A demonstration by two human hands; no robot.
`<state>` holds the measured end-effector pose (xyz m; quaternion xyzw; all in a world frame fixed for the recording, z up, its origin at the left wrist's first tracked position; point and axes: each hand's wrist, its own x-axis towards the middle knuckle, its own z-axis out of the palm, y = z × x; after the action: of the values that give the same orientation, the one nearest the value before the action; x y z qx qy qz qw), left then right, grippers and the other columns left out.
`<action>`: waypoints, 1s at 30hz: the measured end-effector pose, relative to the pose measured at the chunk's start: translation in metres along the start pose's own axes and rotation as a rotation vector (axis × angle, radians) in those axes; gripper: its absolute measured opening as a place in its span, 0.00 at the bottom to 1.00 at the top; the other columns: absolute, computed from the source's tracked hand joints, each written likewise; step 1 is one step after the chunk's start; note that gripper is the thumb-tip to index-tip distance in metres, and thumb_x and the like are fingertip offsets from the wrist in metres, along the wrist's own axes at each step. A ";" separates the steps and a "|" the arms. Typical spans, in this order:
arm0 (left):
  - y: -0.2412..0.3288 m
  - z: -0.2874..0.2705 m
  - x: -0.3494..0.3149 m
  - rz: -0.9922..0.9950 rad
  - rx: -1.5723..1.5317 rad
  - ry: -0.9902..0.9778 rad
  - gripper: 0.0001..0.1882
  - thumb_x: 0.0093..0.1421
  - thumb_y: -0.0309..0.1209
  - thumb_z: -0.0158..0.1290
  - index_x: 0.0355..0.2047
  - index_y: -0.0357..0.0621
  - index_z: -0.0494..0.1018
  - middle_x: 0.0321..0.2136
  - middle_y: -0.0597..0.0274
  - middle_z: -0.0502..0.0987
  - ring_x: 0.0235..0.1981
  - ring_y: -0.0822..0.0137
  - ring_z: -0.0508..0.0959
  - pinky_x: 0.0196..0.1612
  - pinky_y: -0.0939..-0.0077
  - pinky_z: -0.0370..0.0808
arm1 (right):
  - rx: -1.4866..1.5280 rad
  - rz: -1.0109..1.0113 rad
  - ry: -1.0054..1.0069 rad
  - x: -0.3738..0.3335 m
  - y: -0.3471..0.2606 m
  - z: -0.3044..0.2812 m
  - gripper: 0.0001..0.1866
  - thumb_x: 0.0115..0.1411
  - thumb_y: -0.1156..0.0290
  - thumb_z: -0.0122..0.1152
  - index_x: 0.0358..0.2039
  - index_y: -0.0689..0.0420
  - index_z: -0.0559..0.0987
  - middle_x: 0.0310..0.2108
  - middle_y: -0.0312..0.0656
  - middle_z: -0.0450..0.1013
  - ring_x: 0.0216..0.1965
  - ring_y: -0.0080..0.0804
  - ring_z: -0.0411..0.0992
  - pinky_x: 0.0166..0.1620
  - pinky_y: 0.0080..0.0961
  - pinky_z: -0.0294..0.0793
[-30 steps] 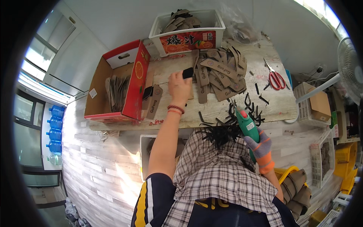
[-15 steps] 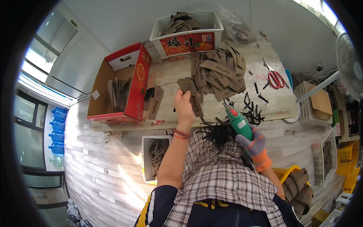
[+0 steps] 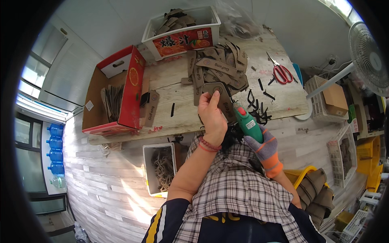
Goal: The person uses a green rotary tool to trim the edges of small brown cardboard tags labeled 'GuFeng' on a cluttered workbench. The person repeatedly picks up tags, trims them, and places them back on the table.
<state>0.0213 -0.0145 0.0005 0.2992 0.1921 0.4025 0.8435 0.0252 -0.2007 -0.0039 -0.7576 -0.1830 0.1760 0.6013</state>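
Bare fingers of my left hand (image 3: 213, 113) pinch a brown flat strap piece (image 3: 225, 100) with dark lettering, over the table's front edge. My right hand (image 3: 264, 149), in a grey and orange glove, is wrapped round green electric scissors (image 3: 252, 128) with a red button. The tool's tip lies right at the strap piece's right edge; whether its blades touch it, I cannot tell. Beyond my hands lies a heap of similar brown strap pieces (image 3: 216, 67). Black trimmed strips (image 3: 259, 111) are scattered right of the tool, and more black scraps hang in my lap.
A red carton (image 3: 131, 87) with brown pieces stands on the table at left. Behind the heap is a white bin (image 3: 178, 43). Red-handled scissors (image 3: 283, 74) lie at right, near a fan (image 3: 368, 58). A scrap bin (image 3: 148, 172) sits below the table's front edge.
My left hand has brought the strap piece rightward to the tip of the electric scissors. A black strip now lies on the table left of my hand. The whole view has shifted slightly.
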 end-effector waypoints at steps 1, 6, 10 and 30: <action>-0.003 0.000 -0.001 -0.007 -0.002 -0.006 0.04 0.59 0.25 0.52 0.35 0.43 0.68 0.33 0.65 0.77 0.33 0.74 0.77 0.35 0.83 0.73 | 0.004 0.000 0.003 0.000 -0.001 -0.001 0.28 0.48 0.61 0.71 0.46 0.62 0.73 0.30 0.38 0.75 0.29 0.20 0.71 0.33 0.19 0.72; -0.010 0.000 -0.007 -0.059 -0.017 -0.036 0.04 0.59 0.24 0.52 0.35 0.42 0.69 0.34 0.63 0.77 0.33 0.73 0.77 0.38 0.81 0.73 | 0.079 0.077 0.007 0.000 -0.010 -0.004 0.28 0.48 0.64 0.72 0.47 0.62 0.72 0.30 0.37 0.75 0.28 0.18 0.70 0.31 0.16 0.72; -0.012 -0.001 -0.011 -0.078 0.017 -0.053 0.02 0.60 0.23 0.50 0.34 0.39 0.70 0.34 0.61 0.77 0.34 0.72 0.77 0.40 0.79 0.74 | 0.102 0.072 -0.002 0.002 -0.011 -0.007 0.29 0.48 0.65 0.71 0.48 0.62 0.72 0.30 0.36 0.75 0.27 0.17 0.70 0.30 0.15 0.72; 0.012 -0.018 0.000 0.178 0.584 -0.233 0.08 0.62 0.26 0.48 0.37 0.32 0.73 0.31 0.67 0.75 0.31 0.77 0.72 0.38 0.85 0.69 | 0.063 0.030 -0.070 -0.001 -0.014 -0.013 0.27 0.49 0.65 0.70 0.48 0.62 0.72 0.33 0.39 0.76 0.33 0.19 0.72 0.37 0.19 0.72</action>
<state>0.0043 -0.0020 -0.0055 0.5881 0.1747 0.3657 0.6999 0.0300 -0.2089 0.0120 -0.7342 -0.1869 0.2171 0.6156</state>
